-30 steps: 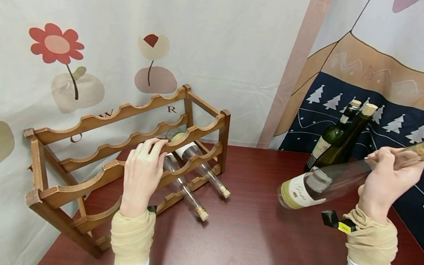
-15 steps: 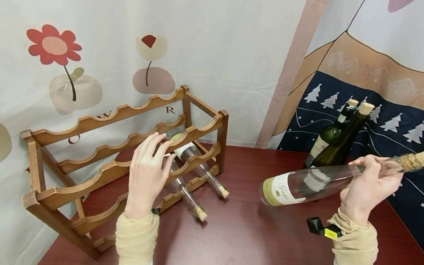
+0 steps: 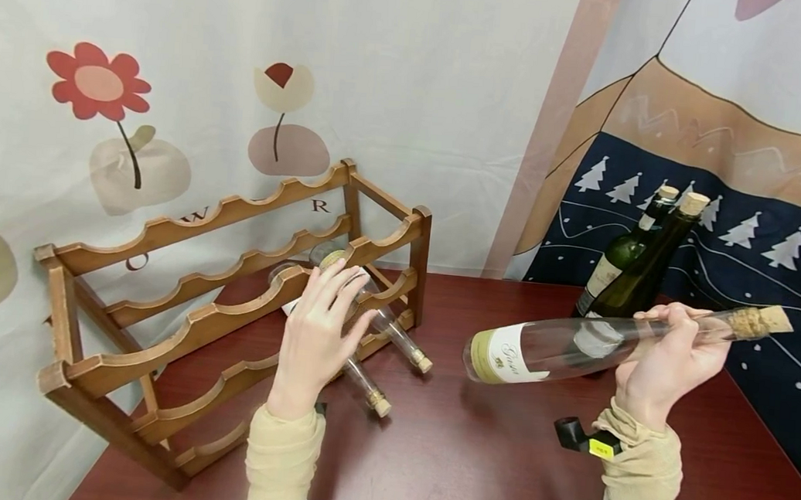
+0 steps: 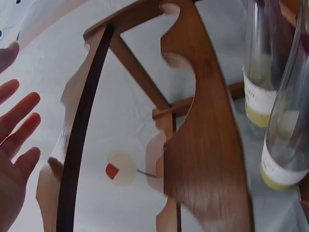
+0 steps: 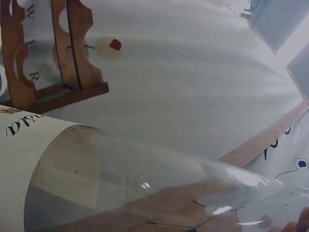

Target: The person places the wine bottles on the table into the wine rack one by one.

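The right hand (image 3: 660, 369) grips the clear, corked glass bottle (image 3: 568, 347) by its neck, base angled left toward the scalloped brown wooden rack (image 3: 203, 325), beside the left hand (image 3: 316, 341) (fingers extended, holding nothing)

A person's bare right hand (image 3: 667, 368) curled in a grip, its wrist below wrapped in wrinkled tan cloth (image 3: 644, 461); well left of that grip, the bare left hand (image 3: 315, 337) extended forward, fingers parted.
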Available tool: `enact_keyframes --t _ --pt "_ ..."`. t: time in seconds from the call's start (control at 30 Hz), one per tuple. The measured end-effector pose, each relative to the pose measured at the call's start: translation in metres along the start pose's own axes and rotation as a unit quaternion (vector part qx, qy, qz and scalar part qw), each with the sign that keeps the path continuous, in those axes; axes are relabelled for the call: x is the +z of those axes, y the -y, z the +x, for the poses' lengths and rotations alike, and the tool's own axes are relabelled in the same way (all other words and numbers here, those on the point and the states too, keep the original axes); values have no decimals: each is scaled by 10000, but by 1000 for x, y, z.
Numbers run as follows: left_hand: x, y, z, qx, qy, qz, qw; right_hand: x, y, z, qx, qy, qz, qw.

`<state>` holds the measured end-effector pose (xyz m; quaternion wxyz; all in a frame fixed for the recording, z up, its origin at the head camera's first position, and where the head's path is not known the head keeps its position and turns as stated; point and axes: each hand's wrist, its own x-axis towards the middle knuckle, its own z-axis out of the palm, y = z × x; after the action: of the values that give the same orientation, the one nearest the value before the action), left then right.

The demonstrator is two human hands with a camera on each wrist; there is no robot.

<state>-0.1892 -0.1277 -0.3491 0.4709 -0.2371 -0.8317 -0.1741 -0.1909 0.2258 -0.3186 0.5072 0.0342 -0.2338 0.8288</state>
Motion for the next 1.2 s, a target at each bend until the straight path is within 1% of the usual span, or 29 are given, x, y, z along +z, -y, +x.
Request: enact_keyframes --t 0.17,0.33,0.47,0.77,1.0,1.1,1.2 --pt "10 -9 -2 108 227 -142 9996 -1 -2 -6 -20 17 49 10000" --pt "20 -19 -5 122 523 -230 9983 0 -2 -11 37 -16 84 10000" --pt "27 -26 -7 131 701 -280 9971 1 -2 -16 131 3 157 9998" --pt "41 -38 -9 124 1256 -461 9909 3 -6 -27 275 148 276 9991" --pt "54 -47 -12 333 1356 -437 9892 3 -13 -35 464 243 244 9983" --pt "59 -50 -13 335 1441 -444 9880 3 -16 -38 552 231 260 9979" --pt "62 -54 -14 295 1609 -462 9854 3 -18 -40 572 233 226 9978"
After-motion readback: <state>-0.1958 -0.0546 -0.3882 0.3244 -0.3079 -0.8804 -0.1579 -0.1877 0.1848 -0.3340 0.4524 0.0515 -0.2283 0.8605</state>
